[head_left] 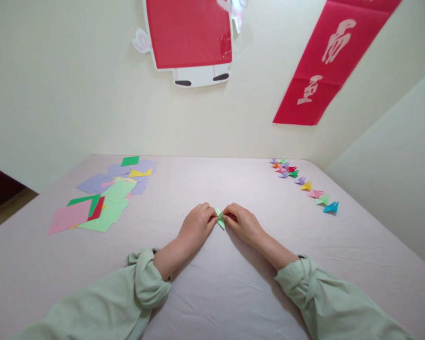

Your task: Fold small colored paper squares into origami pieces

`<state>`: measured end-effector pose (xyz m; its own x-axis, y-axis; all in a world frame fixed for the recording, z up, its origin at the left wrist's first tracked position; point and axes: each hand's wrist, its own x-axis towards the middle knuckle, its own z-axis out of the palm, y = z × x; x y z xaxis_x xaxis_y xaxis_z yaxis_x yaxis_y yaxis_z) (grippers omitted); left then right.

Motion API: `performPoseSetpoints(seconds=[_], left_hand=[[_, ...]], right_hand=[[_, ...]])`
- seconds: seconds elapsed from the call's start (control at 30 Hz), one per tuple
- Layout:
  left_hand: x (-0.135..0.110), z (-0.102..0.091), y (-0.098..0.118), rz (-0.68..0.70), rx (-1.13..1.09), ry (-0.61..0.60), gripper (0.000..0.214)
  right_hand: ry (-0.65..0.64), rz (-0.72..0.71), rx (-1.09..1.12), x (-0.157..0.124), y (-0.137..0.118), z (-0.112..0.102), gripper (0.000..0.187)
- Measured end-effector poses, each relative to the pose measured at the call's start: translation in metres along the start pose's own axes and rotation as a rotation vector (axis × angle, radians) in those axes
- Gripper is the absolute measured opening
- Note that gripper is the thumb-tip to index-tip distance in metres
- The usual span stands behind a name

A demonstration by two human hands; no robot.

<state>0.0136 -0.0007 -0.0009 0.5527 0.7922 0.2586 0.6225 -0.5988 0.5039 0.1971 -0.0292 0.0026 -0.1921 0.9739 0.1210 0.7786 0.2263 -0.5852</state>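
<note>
A small piece of light green folded paper [220, 220] is held just above or on the table, midway between my hands. My left hand [199, 220] pinches its left side between thumb and fingers. On the opposite side my right hand [243, 222] pinches it too, with the fingers curled in. The paper is narrow and pointed at its near end. My fingertips cover part of its folds.
Loose coloured paper sheets [115, 211] lie overlapping on the left of the table [198, 179]. Several small folded paper figures [331, 208] form a line along the right side. The wall behind carries a red banner [315, 80] and a red cartoon-shaped decoration [191, 35].
</note>
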Motion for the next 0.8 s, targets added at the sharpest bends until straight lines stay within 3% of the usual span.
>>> performPoseSetpoints(seconds=[0.27,0.53,0.8], left_hand=[[0.004,0.007,-0.004,-0.028,-0.057,0.058,0.013],[0.003,0.009,0.001,-0.070,0.038,0.100,0.011],[0.000,0.007,0.003,-0.074,0.046,0.072,0.010]], right_hand=[[0.013,0.089,-0.063,0.006,-0.005,0.003,0.008],[0.010,0.127,-0.124,0.011,-0.010,0.004,0.007],[0.037,0.150,-0.172,0.011,-0.016,0.006,0.007]])
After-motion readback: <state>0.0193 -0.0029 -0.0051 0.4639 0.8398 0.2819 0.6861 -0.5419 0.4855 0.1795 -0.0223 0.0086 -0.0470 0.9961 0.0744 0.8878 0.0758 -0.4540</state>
